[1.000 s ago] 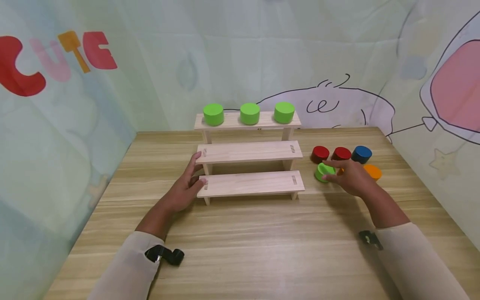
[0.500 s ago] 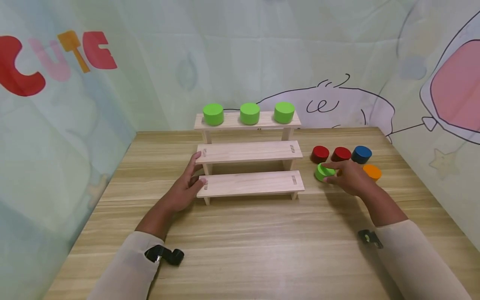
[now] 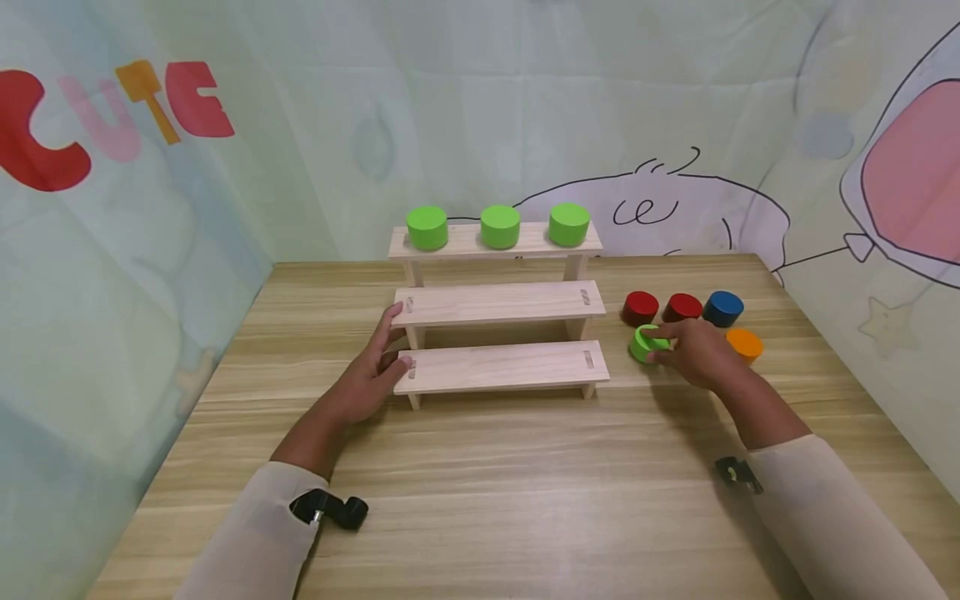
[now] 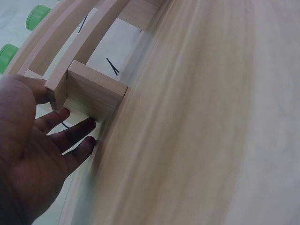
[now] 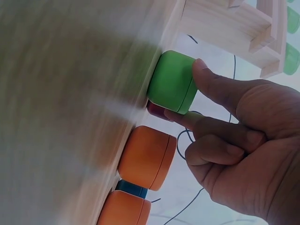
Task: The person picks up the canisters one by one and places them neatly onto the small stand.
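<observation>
1. Fingers of the right hand (image 3: pixel 696 354): thumb and forefinger clamped on opposite sides of a green cylinder block (image 3: pixel 642 344); other fingers curled in toward the palm
2. Green cylinder block seems to sit on the wood-grain table (image 3: pixel 480 483), right of the three-tier wooden stand (image 3: pixel 498 302), nearer the person than two red cylinder blocks (image 3: pixel 640 309)
3. Left hand (image 3: pixel 367 379) at the stand's left end: fingers apart, thumb on the lowest shelf (image 3: pixel 501 367), forefinger at the middle one; likely steadying
4. Three green cylinder blocks (image 3: pixel 500 227) in a spaced row on the top shelf
5. Blue cylinder block (image 3: pixel 723 309) and orange cylinder blocks (image 3: pixel 745 345) near the right hand
6. Step in hand, as judged: securing the grasp
7. Next move, as judged, calls for a firm pinch and a straight lift, clear of red and orange neighbours
</observation>
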`<state>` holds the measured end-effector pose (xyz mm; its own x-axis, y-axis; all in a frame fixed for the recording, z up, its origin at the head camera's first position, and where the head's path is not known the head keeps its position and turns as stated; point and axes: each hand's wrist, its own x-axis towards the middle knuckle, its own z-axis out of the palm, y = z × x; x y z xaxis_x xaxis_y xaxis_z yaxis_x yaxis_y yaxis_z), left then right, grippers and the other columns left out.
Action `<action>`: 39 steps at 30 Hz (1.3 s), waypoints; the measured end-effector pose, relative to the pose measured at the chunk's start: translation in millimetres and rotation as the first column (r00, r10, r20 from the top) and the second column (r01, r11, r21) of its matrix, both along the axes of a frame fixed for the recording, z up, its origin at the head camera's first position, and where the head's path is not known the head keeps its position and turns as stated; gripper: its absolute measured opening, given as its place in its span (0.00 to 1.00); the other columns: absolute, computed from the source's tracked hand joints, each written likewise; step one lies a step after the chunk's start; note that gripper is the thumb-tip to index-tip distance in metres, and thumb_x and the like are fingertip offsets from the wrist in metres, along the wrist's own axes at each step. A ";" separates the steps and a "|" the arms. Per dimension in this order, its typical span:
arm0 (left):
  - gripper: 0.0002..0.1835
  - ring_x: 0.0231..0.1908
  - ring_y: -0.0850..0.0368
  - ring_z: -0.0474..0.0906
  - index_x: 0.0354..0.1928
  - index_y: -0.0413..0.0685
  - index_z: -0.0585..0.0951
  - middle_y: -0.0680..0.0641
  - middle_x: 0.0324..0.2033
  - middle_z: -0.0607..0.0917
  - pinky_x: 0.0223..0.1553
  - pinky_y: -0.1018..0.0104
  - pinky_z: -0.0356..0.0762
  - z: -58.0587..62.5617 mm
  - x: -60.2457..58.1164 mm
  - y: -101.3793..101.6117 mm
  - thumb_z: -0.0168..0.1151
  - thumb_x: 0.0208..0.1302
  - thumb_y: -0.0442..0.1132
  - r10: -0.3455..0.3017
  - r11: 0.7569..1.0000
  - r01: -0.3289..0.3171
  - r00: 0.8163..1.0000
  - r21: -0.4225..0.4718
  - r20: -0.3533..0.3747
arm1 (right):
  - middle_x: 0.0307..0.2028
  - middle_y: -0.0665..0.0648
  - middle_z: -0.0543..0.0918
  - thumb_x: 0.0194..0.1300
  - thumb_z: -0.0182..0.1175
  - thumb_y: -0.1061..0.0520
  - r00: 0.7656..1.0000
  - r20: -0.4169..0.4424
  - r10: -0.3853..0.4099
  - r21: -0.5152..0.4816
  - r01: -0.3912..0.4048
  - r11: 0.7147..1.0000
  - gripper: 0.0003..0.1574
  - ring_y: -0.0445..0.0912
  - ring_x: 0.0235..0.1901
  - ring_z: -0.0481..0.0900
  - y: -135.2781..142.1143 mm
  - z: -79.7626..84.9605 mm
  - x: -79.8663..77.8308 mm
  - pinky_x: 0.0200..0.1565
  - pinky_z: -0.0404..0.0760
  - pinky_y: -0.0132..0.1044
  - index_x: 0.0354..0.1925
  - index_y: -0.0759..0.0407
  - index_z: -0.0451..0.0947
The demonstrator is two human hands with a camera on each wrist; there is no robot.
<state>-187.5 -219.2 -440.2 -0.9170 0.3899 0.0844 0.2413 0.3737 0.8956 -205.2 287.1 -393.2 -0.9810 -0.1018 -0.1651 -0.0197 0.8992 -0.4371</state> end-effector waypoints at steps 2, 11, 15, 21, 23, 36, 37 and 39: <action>0.44 0.79 0.22 0.64 0.89 0.74 0.36 0.28 0.85 0.54 0.73 0.27 0.72 0.0 -0.4 -0.1 0.49 0.88 0.39 -0.001 1.000 0.001 1.000 -0.001 -0.001 | 0.77 0.77 0.70 0.72 0.73 0.53 1.000 -0.002 -0.005 0.003 0.005 1.000 0.32 0.64 0.51 0.78 -0.1 0.1 -0.6 0.36 0.75 0.37 0.72 0.52 0.81; 0.44 0.78 0.21 0.65 0.89 0.73 0.37 0.28 0.85 0.54 0.72 0.27 0.72 -1.0 -0.9 0.2 0.50 0.88 0.39 0.001 1.000 -0.001 1.000 -0.007 -0.007 | 0.76 0.77 0.70 0.74 0.72 0.53 1.000 0.008 -0.021 0.015 0.020 1.000 0.31 0.67 0.58 0.78 -1.5 0.7 -0.5 0.36 0.75 0.37 0.72 0.51 0.81; 0.44 0.78 0.21 0.66 0.89 0.70 0.38 0.27 0.84 0.55 0.71 0.27 0.74 -2.1 0.0 0.5 0.50 0.87 0.38 0.006 1.000 -0.007 1.000 -0.007 -0.012 | 0.69 0.76 0.79 0.74 0.72 0.51 1.000 -0.014 -0.027 0.011 0.027 1.000 0.29 0.61 0.48 0.78 -1.7 1.3 0.9 0.35 0.75 0.38 0.70 0.51 0.82; 0.43 0.77 0.21 0.66 0.89 0.67 0.38 0.26 0.84 0.55 0.71 0.27 0.73 -2.6 0.7 0.1 0.50 0.87 0.38 0.008 1.000 -0.009 1.000 -0.013 -0.023 | 0.43 0.66 0.86 0.74 0.73 0.51 0.997 -0.080 -0.017 -0.001 0.017 1.000 0.29 0.55 0.37 0.75 -1.5 3.0 3.2 0.31 0.73 0.38 0.69 0.52 0.84; 0.43 0.78 0.20 0.66 0.89 0.68 0.37 0.27 0.84 0.55 0.71 0.27 0.73 -2.1 1.0 -0.3 0.50 0.87 0.38 0.007 1.000 -0.007 1.000 -0.012 -0.021 | 0.40 0.65 0.87 0.73 0.73 0.51 0.994 -0.106 -0.001 -0.001 0.001 1.000 0.29 0.54 0.35 0.75 -1.9 3.8 4.1 0.30 0.72 0.38 0.69 0.54 0.84; 0.44 0.79 0.21 0.65 0.89 0.72 0.37 0.28 0.85 0.54 0.73 0.27 0.71 -0.9 0.1 -1.3 0.50 0.88 0.39 0.005 1.000 -0.005 1.000 -0.013 -0.014 | 0.37 0.66 0.89 0.74 0.72 0.57 0.924 -0.383 0.007 -0.095 -0.046 0.994 0.25 0.53 0.29 0.78 -5.8 10.7 15.2 0.24 0.71 0.35 0.66 0.61 0.85; 0.44 0.79 0.21 0.64 0.89 0.71 0.36 0.28 0.85 0.54 0.73 0.27 0.71 -0.9 0.1 -1.3 0.49 0.88 0.39 0.003 1.000 -0.003 1.000 -0.014 -0.016 | 0.40 0.68 0.90 0.74 0.72 0.58 0.914 -0.405 -0.001 -0.103 -0.045 0.994 0.24 0.54 0.31 0.80 -6.7 10.6 15.7 0.25 0.72 0.34 0.66 0.61 0.85; 0.43 0.78 0.21 0.65 0.89 0.70 0.36 0.27 0.85 0.54 0.72 0.27 0.72 -1.0 0.5 -1.1 0.49 0.88 0.39 0.001 1.000 -0.001 1.000 -0.013 -0.018 | 0.50 0.72 0.90 0.75 0.71 0.59 0.893 -0.450 -0.025 -0.125 -0.035 0.992 0.24 0.58 0.35 0.84 -9.1 10.3 16.6 0.26 0.74 0.31 0.66 0.61 0.85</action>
<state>-187.0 -220.4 -441.2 -0.9156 0.3904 0.0958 0.2570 0.3853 0.8863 -188.6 278.1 -382.8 -0.9464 -0.0973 0.3080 -0.2455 0.8364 -0.4900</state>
